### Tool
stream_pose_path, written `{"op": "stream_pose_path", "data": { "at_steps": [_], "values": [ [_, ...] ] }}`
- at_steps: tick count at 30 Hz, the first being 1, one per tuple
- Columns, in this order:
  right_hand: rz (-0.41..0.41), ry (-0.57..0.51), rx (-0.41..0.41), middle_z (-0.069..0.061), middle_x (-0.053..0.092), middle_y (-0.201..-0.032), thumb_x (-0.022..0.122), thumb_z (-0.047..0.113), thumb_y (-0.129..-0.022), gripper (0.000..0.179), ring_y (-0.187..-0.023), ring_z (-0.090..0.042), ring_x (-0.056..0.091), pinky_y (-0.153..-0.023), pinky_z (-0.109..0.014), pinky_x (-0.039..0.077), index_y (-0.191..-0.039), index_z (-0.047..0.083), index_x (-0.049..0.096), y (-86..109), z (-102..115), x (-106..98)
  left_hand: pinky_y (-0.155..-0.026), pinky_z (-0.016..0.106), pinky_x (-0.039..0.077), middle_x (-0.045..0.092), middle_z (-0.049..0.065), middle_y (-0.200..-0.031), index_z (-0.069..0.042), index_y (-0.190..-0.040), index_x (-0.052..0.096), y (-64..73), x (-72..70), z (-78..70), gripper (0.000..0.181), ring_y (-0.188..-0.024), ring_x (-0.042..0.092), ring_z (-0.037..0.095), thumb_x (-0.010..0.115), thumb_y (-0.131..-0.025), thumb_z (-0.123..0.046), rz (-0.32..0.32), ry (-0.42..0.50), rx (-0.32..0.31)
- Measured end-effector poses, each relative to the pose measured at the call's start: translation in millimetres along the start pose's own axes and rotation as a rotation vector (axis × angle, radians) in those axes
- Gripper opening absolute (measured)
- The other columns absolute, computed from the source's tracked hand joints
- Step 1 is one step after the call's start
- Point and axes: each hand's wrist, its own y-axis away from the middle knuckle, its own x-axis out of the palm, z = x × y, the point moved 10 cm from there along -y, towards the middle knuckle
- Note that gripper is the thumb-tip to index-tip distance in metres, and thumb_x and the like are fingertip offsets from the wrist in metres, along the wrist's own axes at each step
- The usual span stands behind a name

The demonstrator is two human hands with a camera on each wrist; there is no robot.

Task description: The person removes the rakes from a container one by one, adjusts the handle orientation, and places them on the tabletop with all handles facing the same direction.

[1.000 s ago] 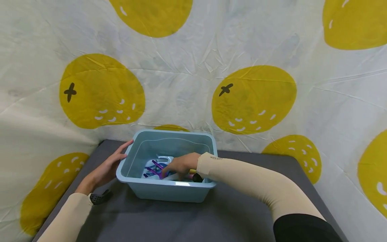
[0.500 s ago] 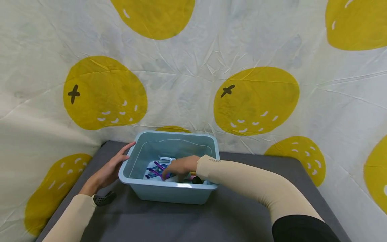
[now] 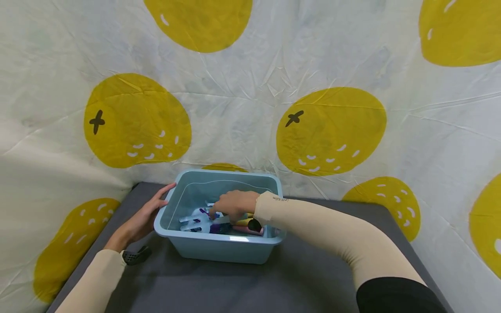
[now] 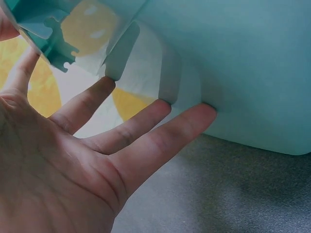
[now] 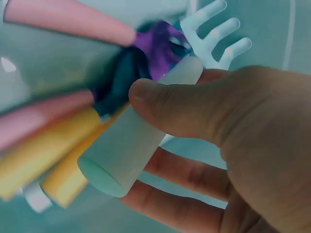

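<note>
A light-blue plastic bin (image 3: 219,250) stands on the dark grey surface with toy garden tools inside. My right hand (image 3: 235,203) is down in it. Between thumb and fingers it grips the pale, round handle (image 5: 136,141) of a toy rake, whose light-blue pronged head (image 5: 216,36) lies beyond the thumb. Pink handles (image 5: 73,19) and yellow handles (image 5: 48,150) lie beside it, with purple and dark blue tool heads bunched near the grip. My left hand (image 3: 142,219) rests at the bin's left side, its extended fingers (image 4: 160,136) touching the outer wall.
A white cloth (image 3: 242,121) printed with yellow fruit hangs close behind the bin and along both sides. Dark grey fabric (image 3: 219,287) covers the surface in front. A black wristband (image 3: 136,255) is on the left wrist.
The right hand has risen slightly inside the bin, gripping the toy rake. The rake's pronged head now shows at the left, over the purple pieces. The left hand stays at the bin's side.
</note>
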Motion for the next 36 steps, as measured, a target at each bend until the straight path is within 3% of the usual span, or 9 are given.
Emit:
{"op": "stream_pose_path", "data": {
  "at_steps": [5, 12, 21, 28, 33, 36],
  "values": [
    [-0.046, 0.073, 0.046, 0.001, 0.067, -0.129, 0.080, 0.012, -0.089, 0.056, -0.098, -0.018, 0.059, -0.082, -0.032, 0.053, -0.139, 0.030, 0.063, 14.0, -8, -21, -0.100, 0.054, 0.046, 0.010, 0.016, -0.167, -0.035, -0.165, 0.008, -0.3, 1.0, 1.1, 0.061, -0.136, 0.038, 0.047, 0.035, -0.109, -0.034, 0.009, 0.013, 0.009],
    [-0.088, 0.144, 0.084, 0.004, 0.069, -0.124, 0.080, 0.018, -0.090, 0.054, -0.097, -0.018, 0.061, -0.081, -0.031, 0.053, -0.140, 0.027, 0.062, 42.7, -16, -35, -0.102, 0.057, 0.045, 0.010, 0.015, -0.167, -0.036, -0.164, 0.009, -0.5, 1.5, 5.8, 0.060, -0.137, 0.036, 0.048, 0.035, -0.110, -0.033, 0.011, 0.027, -0.003],
    [-0.168, -0.044, 0.105, -0.003, 0.068, -0.125, 0.079, 0.013, -0.091, 0.056, -0.105, -0.019, 0.066, -0.086, -0.033, 0.055, -0.142, 0.019, 0.059, 94.5, -42, -64, -0.100, 0.059, 0.046, 0.010, 0.017, -0.166, -0.036, -0.164, 0.009, 0.2, 3.3, 7.2, 0.062, -0.137, 0.033, 0.051, 0.037, -0.109, -0.036, -0.001, 0.023, -0.013],
    [-0.280, -0.078, 0.145, -0.004, 0.069, -0.113, 0.082, 0.017, -0.088, 0.054, -0.098, -0.026, 0.064, -0.074, -0.034, 0.054, -0.138, 0.019, 0.061, 145.1, -72, -84, -0.099, 0.056, 0.047, 0.011, 0.017, -0.166, -0.035, -0.164, 0.010, -0.3, 2.8, 4.7, 0.062, -0.136, 0.034, 0.050, 0.037, -0.109, -0.035, -0.018, 0.008, 0.003],
    [-0.379, -0.173, 0.146, -0.007, 0.071, -0.109, 0.085, 0.012, -0.085, 0.056, -0.089, -0.027, 0.064, -0.072, -0.036, 0.054, -0.136, 0.016, 0.062, 184.1, -97, -85, -0.100, 0.055, 0.046, 0.011, 0.016, -0.166, -0.035, -0.164, 0.010, -0.7, 1.6, 2.0, 0.061, -0.136, 0.033, 0.049, 0.036, -0.109, -0.035, -0.024, -0.006, 0.011],
    [-0.427, -0.248, 0.187, -0.008, 0.072, -0.108, 0.086, 0.011, -0.084, 0.059, -0.082, -0.023, 0.065, -0.073, -0.036, 0.055, -0.137, 0.015, 0.062, 207.7, -118, -78, -0.100, 0.056, 0.045, 0.011, 0.016, -0.166, -0.036, -0.164, 0.010, -1.1, 1.2, 0.6, 0.061, -0.137, 0.032, 0.050, 0.036, -0.109, -0.036, -0.023, -0.011, 0.012]
  ]
}}
